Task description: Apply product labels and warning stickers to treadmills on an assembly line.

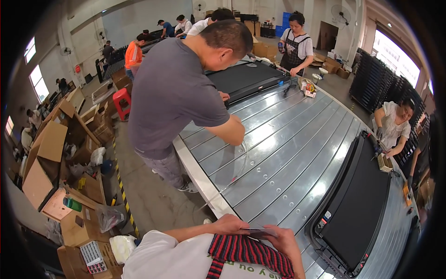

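Note:
Close to my body, at the near edge of the metal worktable (297,153), both my hands meet at a thin, flat, greyish piece (258,229). Its kind is hard to make out because it is seen nearly edge-on. My left hand (230,224) pinches its left end, fingers closed. At the other end, my right hand (282,238) is closed on it too, thumb along the top. Several small clear round rings (285,197) lie in a line on the tabletop just beyond. To the right of my hands rests a long black treadmill deck (355,200) in a dark frame.
A co-worker in a grey shirt (172,93) leans over another black deck (246,76) ahead-left. Another person (395,123) works at the right, by a small box (384,162). Someone in an apron (295,46) stands at the far end. Cardboard boxes (51,142) crowd the left.

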Demonstrator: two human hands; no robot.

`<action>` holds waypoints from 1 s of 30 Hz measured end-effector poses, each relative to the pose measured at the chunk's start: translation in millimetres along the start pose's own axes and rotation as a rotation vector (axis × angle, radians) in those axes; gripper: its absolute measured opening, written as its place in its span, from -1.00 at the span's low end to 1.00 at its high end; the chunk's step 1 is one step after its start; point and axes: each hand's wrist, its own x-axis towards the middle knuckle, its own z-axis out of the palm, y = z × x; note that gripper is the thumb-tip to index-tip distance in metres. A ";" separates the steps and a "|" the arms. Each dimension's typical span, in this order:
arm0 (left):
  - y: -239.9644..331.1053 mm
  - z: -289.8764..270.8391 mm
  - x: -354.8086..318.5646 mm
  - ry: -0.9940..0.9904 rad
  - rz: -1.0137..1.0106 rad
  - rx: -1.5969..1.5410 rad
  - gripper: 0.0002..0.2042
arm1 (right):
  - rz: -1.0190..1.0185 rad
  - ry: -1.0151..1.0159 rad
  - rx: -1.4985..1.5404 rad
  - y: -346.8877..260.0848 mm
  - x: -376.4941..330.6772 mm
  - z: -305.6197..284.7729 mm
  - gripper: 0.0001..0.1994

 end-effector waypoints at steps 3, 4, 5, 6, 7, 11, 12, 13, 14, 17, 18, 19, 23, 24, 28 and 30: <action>-5.8 4.0 1.2 0.005 -0.013 0.038 -0.80 | 0.028 -0.042 -0.044 -7.7 4.3 -2.6 -0.75; -7.2 4.3 1.5 0.002 -0.010 0.038 -0.80 | 0.031 -0.038 -0.043 -6.6 5.4 -0.9 -0.75; -8.7 4.4 1.6 0.005 -0.014 0.029 -0.81 | 0.048 -0.053 -0.044 -4.5 6.7 1.5 -0.76; -10.3 4.4 1.8 0.007 -0.018 0.020 -0.83 | 0.064 -0.067 -0.044 -3.4 7.7 3.3 -0.77; -12.7 5.0 2.4 0.003 -0.014 0.021 -0.83 | 0.067 -0.062 -0.044 -3.9 8.6 4.0 -0.77; -18.6 1.8 4.1 -0.018 -0.026 0.002 -0.84 | 0.085 -0.063 -0.016 -11.1 15.3 4.3 -0.77; -19.1 0.1 3.8 -0.011 -0.023 -0.016 -0.85 | 0.102 -0.070 0.003 -12.8 16.6 4.5 -0.78; -20.3 -1.2 3.7 -0.012 -0.022 -0.014 -0.85 | 0.103 -0.068 0.004 -12.8 17.9 5.2 -0.78; -21.2 -1.6 3.8 -0.008 -0.018 -0.014 -0.85 | 0.116 -0.079 -0.012 -12.2 18.5 5.5 -0.78; -22.6 -3.8 3.8 -0.007 -0.017 -0.017 -0.85 | 0.128 -0.083 -0.017 -12.2 20.6 7.5 -0.78; -22.9 -4.8 3.8 -0.010 -0.020 -0.020 -0.85 | 0.125 -0.077 -0.006 -12.3 21.5 8.2 -0.78; -24.9 -4.2 3.6 -0.010 -0.020 -0.020 -0.85 | 0.124 -0.076 -0.006 -12.3 22.4 8.7 -0.78; -28.6 -4.6 2.1 0.015 -0.017 -0.002 -0.84 | 0.105 -0.078 -0.049 -9.2 24.7 12.8 -0.78; -27.9 -5.8 1.5 0.026 -0.017 -0.009 -0.84 | 0.092 -0.066 -0.041 -7.8 25.2 14.6 -0.77; -27.2 -13.2 1.6 -0.062 -0.044 0.087 -0.86 | 0.096 -0.074 -0.051 -4.3 28.0 18.8 -0.77; -32.3 -9.9 0.0 0.017 -0.005 0.019 -0.84 | 0.094 -0.076 -0.028 -0.8 28.8 22.6 -0.76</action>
